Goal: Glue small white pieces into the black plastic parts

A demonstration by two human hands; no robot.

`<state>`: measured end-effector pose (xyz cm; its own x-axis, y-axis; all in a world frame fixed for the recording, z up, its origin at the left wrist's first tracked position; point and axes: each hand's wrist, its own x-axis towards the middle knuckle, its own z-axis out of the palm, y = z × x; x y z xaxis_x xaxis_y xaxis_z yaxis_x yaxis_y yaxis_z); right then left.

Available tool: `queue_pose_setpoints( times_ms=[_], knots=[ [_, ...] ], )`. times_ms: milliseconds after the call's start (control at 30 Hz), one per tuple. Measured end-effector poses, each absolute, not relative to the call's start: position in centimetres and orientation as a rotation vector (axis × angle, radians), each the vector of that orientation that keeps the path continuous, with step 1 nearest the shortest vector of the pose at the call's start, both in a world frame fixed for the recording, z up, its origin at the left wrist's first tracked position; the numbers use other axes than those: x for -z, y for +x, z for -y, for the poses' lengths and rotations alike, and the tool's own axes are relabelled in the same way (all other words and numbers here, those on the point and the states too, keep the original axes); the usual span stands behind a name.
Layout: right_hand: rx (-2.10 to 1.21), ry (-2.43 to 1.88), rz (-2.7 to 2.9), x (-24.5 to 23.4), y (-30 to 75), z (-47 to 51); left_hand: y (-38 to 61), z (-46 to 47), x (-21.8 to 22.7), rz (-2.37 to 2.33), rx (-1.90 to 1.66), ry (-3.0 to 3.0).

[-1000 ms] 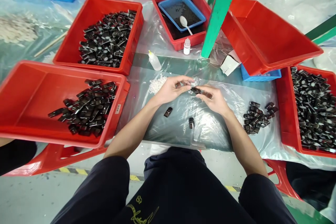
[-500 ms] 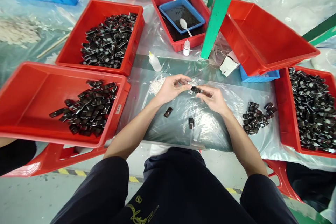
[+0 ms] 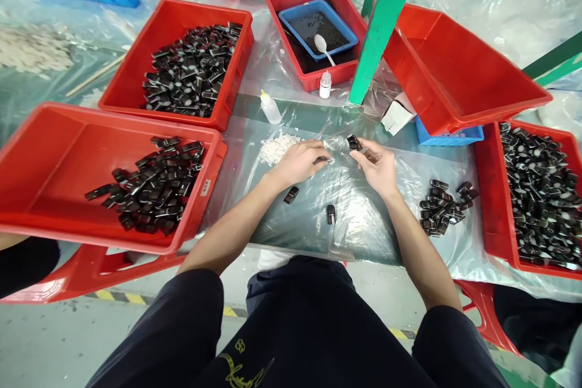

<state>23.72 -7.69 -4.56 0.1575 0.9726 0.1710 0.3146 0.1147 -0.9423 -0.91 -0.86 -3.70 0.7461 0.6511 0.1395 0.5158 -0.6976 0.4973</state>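
Pinched between thumb and fingers of my right hand (image 3: 376, 167) is a small glossy black plastic piece (image 3: 353, 143), raised above the table's plastic sheet. My left hand (image 3: 304, 162) is to its left, palm down, beside a pile of small white pieces (image 3: 278, 148). Its fingers curl towards the thumb; a dark patch shows between them, and I cannot tell whether it is a held part or shadow. Two more black pieces lie apart on the sheet, one (image 3: 291, 195) below my left hand and another (image 3: 331, 214) nearer the table edge.
Red bins with black pieces stand left (image 3: 218, 151) and right (image 3: 493, 194). A small heap of black pieces (image 3: 441, 209) lies right of my right forearm. Beyond my hands are a squeeze bottle (image 3: 270, 109), a small white bottle (image 3: 325, 85) and a green post (image 3: 370, 42).
My hands have come apart. The right one has lifted the black piece slightly up and right; the left has let go of it and turned palm down.
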Motion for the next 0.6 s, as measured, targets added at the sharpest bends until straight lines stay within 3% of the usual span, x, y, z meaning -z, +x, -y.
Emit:
queue_pose_setpoints(
  times_ms=[200, 433, 600],
  knots=[
    [-0.737, -1.409, 1.469, 4.7, 23.7, 7.9, -0.7, 0.9, 3.7, -0.977, -0.465, 2.449],
    [-0.632, -1.423, 1.709, 4.1, 23.8, 8.3, -0.9, 0.9, 2.5, -0.887, -0.845, 2.054],
    [-0.612, -1.434, 1.8, 3.9, 23.8, 8.5, -0.7, 1.2, 2.2, -0.822, -0.821, 1.996]
  ],
)
